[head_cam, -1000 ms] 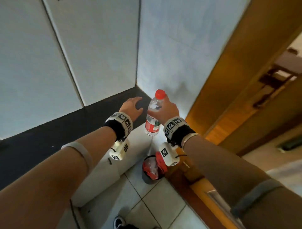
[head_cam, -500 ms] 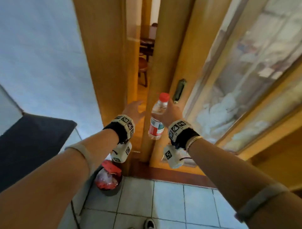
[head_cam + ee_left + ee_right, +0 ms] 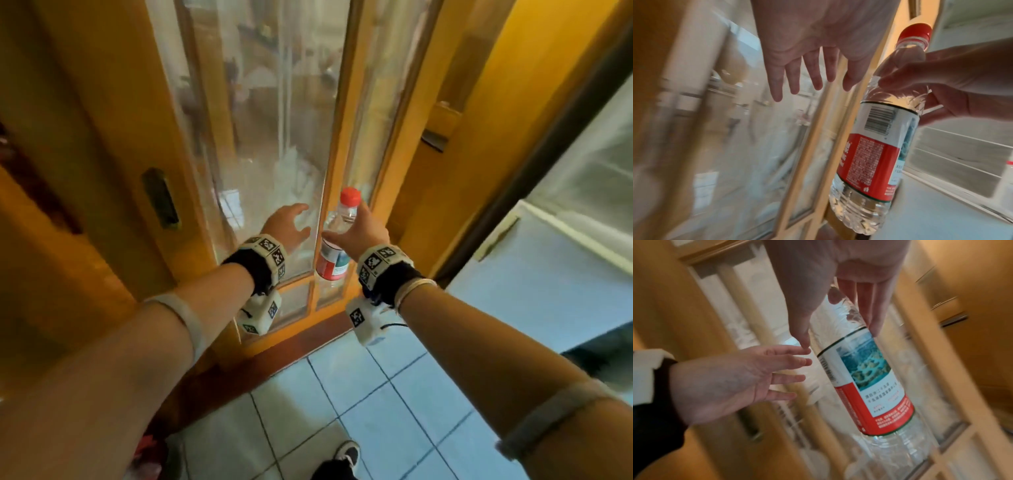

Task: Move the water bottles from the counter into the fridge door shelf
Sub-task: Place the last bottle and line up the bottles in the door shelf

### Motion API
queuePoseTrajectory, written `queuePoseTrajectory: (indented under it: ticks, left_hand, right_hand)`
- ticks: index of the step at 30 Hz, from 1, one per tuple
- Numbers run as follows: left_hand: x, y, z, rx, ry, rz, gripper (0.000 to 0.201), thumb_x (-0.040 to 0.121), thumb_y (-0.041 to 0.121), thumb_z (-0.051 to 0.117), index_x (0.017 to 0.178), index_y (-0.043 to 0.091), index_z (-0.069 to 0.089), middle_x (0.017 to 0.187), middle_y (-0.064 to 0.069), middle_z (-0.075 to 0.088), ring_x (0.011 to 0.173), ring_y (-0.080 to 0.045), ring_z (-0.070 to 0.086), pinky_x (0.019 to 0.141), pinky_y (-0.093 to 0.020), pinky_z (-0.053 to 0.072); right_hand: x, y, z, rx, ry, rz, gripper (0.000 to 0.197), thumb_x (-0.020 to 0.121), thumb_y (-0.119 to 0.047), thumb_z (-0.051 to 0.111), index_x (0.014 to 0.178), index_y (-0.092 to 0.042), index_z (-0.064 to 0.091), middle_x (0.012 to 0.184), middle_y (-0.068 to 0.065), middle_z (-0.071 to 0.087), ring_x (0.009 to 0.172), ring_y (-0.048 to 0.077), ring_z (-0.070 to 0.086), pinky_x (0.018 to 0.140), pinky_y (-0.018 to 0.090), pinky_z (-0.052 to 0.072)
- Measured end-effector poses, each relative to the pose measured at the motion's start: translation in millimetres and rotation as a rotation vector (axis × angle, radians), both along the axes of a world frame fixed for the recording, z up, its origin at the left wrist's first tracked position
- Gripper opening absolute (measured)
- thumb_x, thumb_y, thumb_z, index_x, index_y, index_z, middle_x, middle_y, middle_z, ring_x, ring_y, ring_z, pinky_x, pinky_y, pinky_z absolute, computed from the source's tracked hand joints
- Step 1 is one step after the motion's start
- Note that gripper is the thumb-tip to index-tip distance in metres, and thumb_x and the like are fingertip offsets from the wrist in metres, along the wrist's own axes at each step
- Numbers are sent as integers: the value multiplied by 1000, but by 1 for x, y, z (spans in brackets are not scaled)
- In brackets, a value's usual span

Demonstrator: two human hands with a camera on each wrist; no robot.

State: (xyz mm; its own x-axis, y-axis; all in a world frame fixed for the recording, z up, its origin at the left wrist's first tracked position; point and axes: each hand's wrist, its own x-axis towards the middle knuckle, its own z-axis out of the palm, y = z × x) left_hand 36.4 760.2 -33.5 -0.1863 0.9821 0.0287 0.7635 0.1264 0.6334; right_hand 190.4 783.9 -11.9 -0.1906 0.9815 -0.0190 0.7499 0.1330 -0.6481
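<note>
A clear water bottle (image 3: pixel 334 245) with a red cap and a red-and-white label hangs upright in the air, held near its shoulder by my right hand (image 3: pixel 359 229). The left wrist view shows the bottle (image 3: pixel 877 151) with my right fingers (image 3: pixel 906 78) curled round its upper part. In the right wrist view my thumb and fingers wrap the bottle (image 3: pixel 863 378) above the label. My left hand (image 3: pixel 291 222) floats just left of it, fingers spread and holding nothing, seen also as the left hand (image 3: pixel 764 374). A white fridge (image 3: pixel 565 274) stands at the right edge.
A wooden door with glass panes (image 3: pixel 274 137) fills the view straight ahead, with a recessed handle (image 3: pixel 161 198) at its left. Pale blue floor tiles (image 3: pixel 359 411) lie below. A shoe (image 3: pixel 346 455) shows at the bottom, and a red-lined bin (image 3: pixel 144 455) at lower left.
The view has swung right from the dark counter and white wall past the doorway to the glass door and fridge. My right hand keeps the bottle; the left stays spread beside it.
</note>
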Motion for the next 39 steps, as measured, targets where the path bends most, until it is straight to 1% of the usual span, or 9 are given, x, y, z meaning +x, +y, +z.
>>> queuePoseTrajectory:
  ticks: [4, 7, 14, 20, 23, 25, 29, 36, 39]
  left_hand:
    - [67, 67, -1, 7, 22, -148, 52, 87, 20, 58, 137, 14, 43, 139, -10, 49, 128, -25, 46, 107, -32, 33]
    - [120, 115, 2, 29, 37, -246, 53, 88, 22, 57, 137, 13, 42, 140, -10, 48, 129, -25, 46, 108, -35, 35]
    - [249, 208, 18, 93, 12, -431, 50, 90, 21, 57, 137, 18, 42, 142, -4, 47, 130, -23, 44, 107, -35, 36]
    - [348, 250, 24, 113, -21, -613, 50, 89, 23, 58, 137, 21, 42, 142, -4, 46, 130, -23, 45, 105, -35, 38]
    - [394, 265, 30, 85, -20, -732, 52, 90, 22, 57, 139, 21, 38, 141, -6, 46, 129, -24, 45, 105, -34, 39]
    - [423, 274, 34, 75, -14, -812, 52, 90, 20, 56, 139, 19, 38, 142, -8, 46, 129, -26, 46, 105, -33, 38]
    - [477, 290, 36, 66, -57, -978, 52, 89, 18, 57, 138, 17, 40, 139, -8, 49, 126, -27, 47, 106, -35, 39]
    - [550, 299, 45, 134, -47, -1265, 52, 86, 13, 58, 135, 11, 45, 136, -12, 52, 127, -27, 48, 106, -31, 35]
    - [576, 292, 47, 129, -95, -1337, 51, 84, 14, 59, 134, 12, 47, 134, -12, 54, 125, -27, 49, 106, -34, 38]
  right_hand:
    - [68, 45, 0, -4, 22, -141, 82, 71, -43, 75, 137, -21, 31, 117, 8, 63, 102, 28, 63, 84, 38, 54]
    - [120, 77, 1, 5, 54, -243, 73, 72, -38, 76, 132, -23, 36, 114, 7, 64, 100, 28, 64, 82, 36, 53]
    - [244, 136, 11, 54, 91, -473, 71, 73, -35, 76, 131, -23, 36, 119, 6, 62, 106, 28, 62, 85, 39, 52]
    - [340, 150, 18, 98, -35, -680, 67, 71, -44, 71, 125, -26, 37, 100, 7, 66, 91, 29, 64, 78, 34, 50]
    - [378, 148, 21, 85, -66, -800, 62, 72, -43, 70, 121, -24, 38, 87, 0, 60, 79, 21, 59, 71, 29, 45]
    - [400, 146, 23, 91, -88, -882, 63, 73, -43, 72, 122, -19, 40, 91, 0, 60, 82, 21, 58, 73, 28, 44]
    - [437, 141, 28, 101, -93, -1084, 62, 71, -44, 74, 118, -11, 49, 109, 10, 67, 97, 28, 65, 82, 34, 51]
    - [479, 117, 42, 192, -74, -1416, 48, 69, -41, 76, 106, -15, 58, 105, 5, 66, 95, 24, 64, 81, 30, 50]
    - [491, 104, 47, 246, -65, -1529, 66, 63, -46, 77, 119, -21, 55, 120, 3, 63, 103, 21, 63, 88, 28, 48]
